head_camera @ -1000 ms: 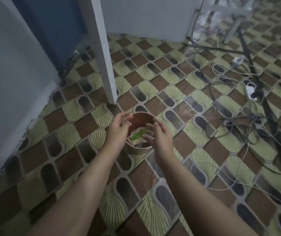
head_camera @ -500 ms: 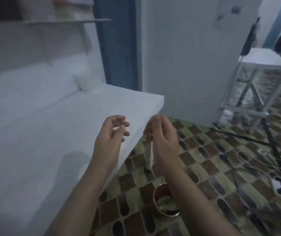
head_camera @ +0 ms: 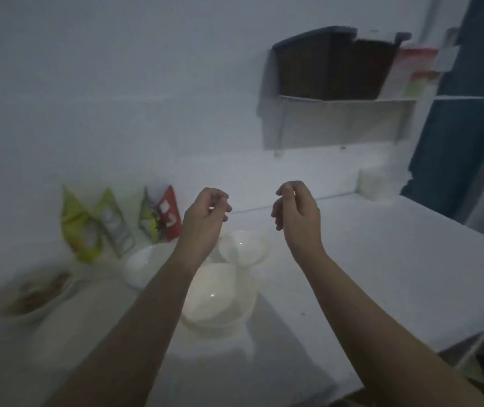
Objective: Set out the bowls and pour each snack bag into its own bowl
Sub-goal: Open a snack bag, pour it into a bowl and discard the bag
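Both hands are raised above a white counter (head_camera: 381,259) where the snack job is laid out. The left hand (head_camera: 204,218) and right hand (head_camera: 296,211) are held apart at about the same height, backs towards the camera, wrists bent, fingers loosely curled downwards. Nothing is seen held in either; each is judged relaxed and empty, though the fingertips are blurred.

Three snack bags are propped upright against the wall, presumably so that they stay within reach and do not spill: a green bag (head_camera: 79,227), a paler bag (head_camera: 116,224) beside it, and a red bag (head_camera: 166,217) nearest the left hand. Whether any is already opened cannot be told.

The bowls are grouped below the hands. One white bowl (head_camera: 144,264) sits just beside the bags, a smaller bowl (head_camera: 245,249) lies under the gap between the hands, and a large bowl (head_camera: 220,306) is partly hidden by the left forearm. A fourth bowl (head_camera: 34,295) at far left appears to be filled with something brown (too blurred to name).

By this layout, one pouring seems done and the bags are next to be reached for.
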Demonstrator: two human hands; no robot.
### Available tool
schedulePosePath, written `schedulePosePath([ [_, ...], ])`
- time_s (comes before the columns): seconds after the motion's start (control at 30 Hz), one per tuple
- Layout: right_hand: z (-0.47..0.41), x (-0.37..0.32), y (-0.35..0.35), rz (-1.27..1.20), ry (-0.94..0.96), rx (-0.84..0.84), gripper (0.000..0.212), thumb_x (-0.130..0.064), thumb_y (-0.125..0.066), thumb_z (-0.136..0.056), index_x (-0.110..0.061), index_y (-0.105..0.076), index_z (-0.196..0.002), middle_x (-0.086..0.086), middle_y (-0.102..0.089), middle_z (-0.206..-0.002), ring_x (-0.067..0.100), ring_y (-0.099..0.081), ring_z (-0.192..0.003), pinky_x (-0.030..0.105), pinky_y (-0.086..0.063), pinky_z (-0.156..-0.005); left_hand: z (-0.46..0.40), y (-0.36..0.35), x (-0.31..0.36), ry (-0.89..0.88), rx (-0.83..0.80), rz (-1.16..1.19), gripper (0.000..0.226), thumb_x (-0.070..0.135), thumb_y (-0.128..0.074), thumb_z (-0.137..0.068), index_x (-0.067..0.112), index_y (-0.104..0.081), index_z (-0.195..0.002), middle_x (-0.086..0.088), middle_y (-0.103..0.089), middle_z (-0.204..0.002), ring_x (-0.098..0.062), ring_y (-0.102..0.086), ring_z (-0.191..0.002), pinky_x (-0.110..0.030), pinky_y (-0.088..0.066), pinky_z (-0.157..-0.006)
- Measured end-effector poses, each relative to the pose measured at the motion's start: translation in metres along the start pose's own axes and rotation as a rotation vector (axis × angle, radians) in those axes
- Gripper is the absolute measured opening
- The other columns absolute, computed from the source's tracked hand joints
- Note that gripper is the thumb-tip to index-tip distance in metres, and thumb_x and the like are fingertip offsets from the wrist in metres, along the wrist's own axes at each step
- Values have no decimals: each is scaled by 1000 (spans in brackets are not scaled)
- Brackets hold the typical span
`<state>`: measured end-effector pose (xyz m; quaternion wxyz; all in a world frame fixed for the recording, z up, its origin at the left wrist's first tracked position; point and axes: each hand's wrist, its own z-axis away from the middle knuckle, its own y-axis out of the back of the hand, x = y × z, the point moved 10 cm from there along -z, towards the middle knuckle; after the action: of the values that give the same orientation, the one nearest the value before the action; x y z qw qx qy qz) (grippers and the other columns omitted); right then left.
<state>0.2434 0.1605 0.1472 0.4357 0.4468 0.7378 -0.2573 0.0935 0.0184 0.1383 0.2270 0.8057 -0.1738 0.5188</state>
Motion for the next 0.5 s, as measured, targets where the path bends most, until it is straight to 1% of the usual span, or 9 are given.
schedulePosePath([
  [0.07, -6, 15, -46, -17, -23, -49, 23, -22, -40, -105, -10, -56, -93, 3, -59, -60, 17, -49, -52, 22, -43, -48, -20, 43, -30, 41, 56, -44, 15, 19, -50, -97, 29, -58, -89, 6, -66, -83, -15, -60, -75, -30, -46, -71],
  [0.13, -11, 27, -85, -27, -37, -83, 22, -23, -40, -105, -13, -56, -94, 4, -59, -62, 18, -49, -52, 21, -43, -48, -38, 83, -53, 62, 128, -78, 13, 18, -51, -97, 25, -59, -89, 5, -64, -80, -19, -59, -78, -33, -48, -74],
  [0.2, -16, 38, -119, -22, -43, -111, 22, -23, -39, -104, -14, -56, -94, 4, -58, -62, 17, -48, -52, 21, -42, -48, -54, 119, -74, 80, 186, -179, 10, 19, -51, -97, 16, -61, -96, 1, -64, -86, -19, -58, -82, -28, -43, -70],
  [0.27, -23, 44, -150, -12, -43, -138, 22, -23, -39, -104, -14, -56, -93, 3, -59, -61, 16, -48, -51, 20, -42, -48, -72, 153, -92, 92, 224, -332, 14, 19, -52, -97, 12, -62, -102, -1, -64, -97, -19, -59, -88, -28, -42, -75],
  [0.33, -31, 51, -181, -3, -38, -157, 23, -23, -39, -104, -13, -56, -93, 2, -59, -61, 16, -48, -50, 21, -43, -48, -92, 185, -107, 62, 252, -470, 13, 15, -53, -93, 10, -63, -101, -5, -64, -101, -23, -59, -92, -35, -47, -84],
  [0.4, -37, 53, -209, -2, -20, -178, 24, -23, -39, -105, -12, -57, -94, 4, -59, -61, 16, -48, -50, 22, -43, -48, -114, 211, -118, -4, 278, -601, 15, 10, -55, -88, 7, -65, -98, -12, -64, -100, -30, -60, -93, -42, -48, -87],
  [0.43, -40, 56, -226, 4, -11, -195, 24, -23, -39, -105, -12, -57, -94, 4, -60, -61, 16, -48, -50, 22, -43, -48, -126, 225, -127, -13, 288, -647, 17, 10, -55, -84, 6, -65, -98, -15, -64, -99, -33, -61, -93, -45, -48, -88],
  [0.5, -44, 60, -252, 15, -4, -219, 24, -22, -39, -105, -12, -57, -93, 3, -60, -61, 14, -49, -50, 22, -43, -49, -144, 252, -144, 36, 316, -707, 26, 19, -51, -79, 9, -67, -98, -15, -64, -100, -35, -60, -95, -46, -46, -91],
])
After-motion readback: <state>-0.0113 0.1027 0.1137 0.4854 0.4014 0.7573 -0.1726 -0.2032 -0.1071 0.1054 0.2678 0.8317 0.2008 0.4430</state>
